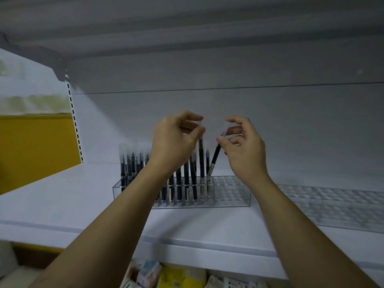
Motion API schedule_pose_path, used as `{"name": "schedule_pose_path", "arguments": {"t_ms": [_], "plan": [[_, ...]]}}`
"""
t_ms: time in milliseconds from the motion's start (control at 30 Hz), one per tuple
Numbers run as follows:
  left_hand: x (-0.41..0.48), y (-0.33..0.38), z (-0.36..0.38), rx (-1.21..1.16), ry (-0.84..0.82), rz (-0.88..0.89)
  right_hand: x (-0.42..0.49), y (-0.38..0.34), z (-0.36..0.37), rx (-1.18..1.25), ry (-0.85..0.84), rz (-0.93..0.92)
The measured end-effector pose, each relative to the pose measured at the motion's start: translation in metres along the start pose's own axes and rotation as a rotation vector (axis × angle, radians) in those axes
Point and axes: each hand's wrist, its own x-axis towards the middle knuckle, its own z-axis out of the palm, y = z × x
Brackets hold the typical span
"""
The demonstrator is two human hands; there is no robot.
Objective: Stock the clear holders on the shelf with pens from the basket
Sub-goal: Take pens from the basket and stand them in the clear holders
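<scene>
L hand (176, 136), R hand (243, 142) pinch slim pens (201, 156) in clear gridded holder (230, 192).

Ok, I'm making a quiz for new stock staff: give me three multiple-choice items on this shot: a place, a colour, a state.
1. The clear holder's empty holes lie: A at its right end; B at its left end; C nowhere.
2. The panel at far left is: A red; B yellow; C green.
3. The pen in the right hand stands: A tilted; B flat on the shelf; C upright.
Answers: 1 A, pens fill only its left part. 2 B, plainly yellow. 3 A, its top leans right.
</scene>
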Motion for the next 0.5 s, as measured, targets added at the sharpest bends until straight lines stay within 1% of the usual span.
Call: {"name": "schedule_pose_path", "arguments": {"t_ms": [67,133,200,300,333,400,433,500], "plan": [[-0.001,-0.001,0.0,-0.007,-0.005,0.006,-0.001,0.003,-0.001,-0.007,0.0,0.002],[-0.004,-0.003,0.001,0.024,-0.035,0.003,-0.004,0.004,-0.001,-0.032,-0.046,0.007],[-0.005,-0.007,0.004,0.094,-0.063,0.003,-0.009,0.006,0.001,-0.08,-0.163,0.006],[-0.005,-0.013,0.008,0.2,-0.143,-0.041,-0.019,0.011,0.003,-0.249,-0.352,0.011],[-0.004,-0.016,0.01,0.275,-0.168,-0.053,-0.023,0.012,0.002,-0.287,-0.395,0.025],[-0.001,-0.018,0.013,0.449,-0.211,-0.04,-0.028,0.013,0.0,-0.349,-0.44,0.038],[0.0,-0.019,0.015,0.477,-0.229,-0.037,-0.029,0.013,-0.001,-0.384,-0.448,0.031],[0.001,-0.019,0.017,0.462,-0.244,-0.038,-0.031,0.012,-0.002,-0.432,-0.457,0.014]]}}
